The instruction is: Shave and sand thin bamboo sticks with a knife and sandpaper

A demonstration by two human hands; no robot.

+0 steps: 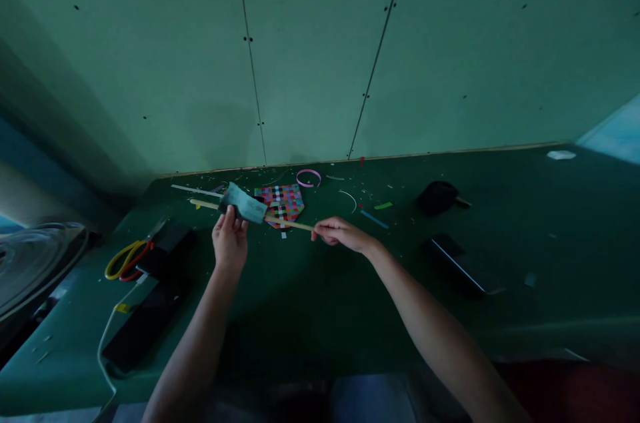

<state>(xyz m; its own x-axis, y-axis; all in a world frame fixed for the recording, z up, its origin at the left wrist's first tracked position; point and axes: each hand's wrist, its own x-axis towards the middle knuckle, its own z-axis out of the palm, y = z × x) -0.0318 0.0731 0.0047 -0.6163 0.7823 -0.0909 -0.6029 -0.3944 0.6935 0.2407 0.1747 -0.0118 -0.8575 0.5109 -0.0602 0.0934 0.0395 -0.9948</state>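
Above the rear half of the tabletop point(320, 303), left of centre, the light wooden stick point(296, 223) is supported at two positions. The left hand point(231, 243) is closed, thumb uppermost, on a teal piece point(246, 203) set against the stick; whether that piece fully encircles the stick cannot be determined. The right hand point(340, 234) is closed on the stick's right end. A pale strip point(195, 191) projects leftward beside the stick. Status, as judged from this layout: the multicoloured woven panel point(293, 195) appears largely formed, its strips interlaced into one body. It lies behind the stick, which crosses its lower portion in view; no join between the two can be made out. Work on the stick appears under way, not complete, since both hands engage it; its surface finish is too small to assess. The blue strip point(375, 219), green strip point(384, 206) and pink band point(309, 178) lie loose; whether they are surplus or unused stock cannot be told. Scissors point(123, 259) rest at the left, apart from both hands.
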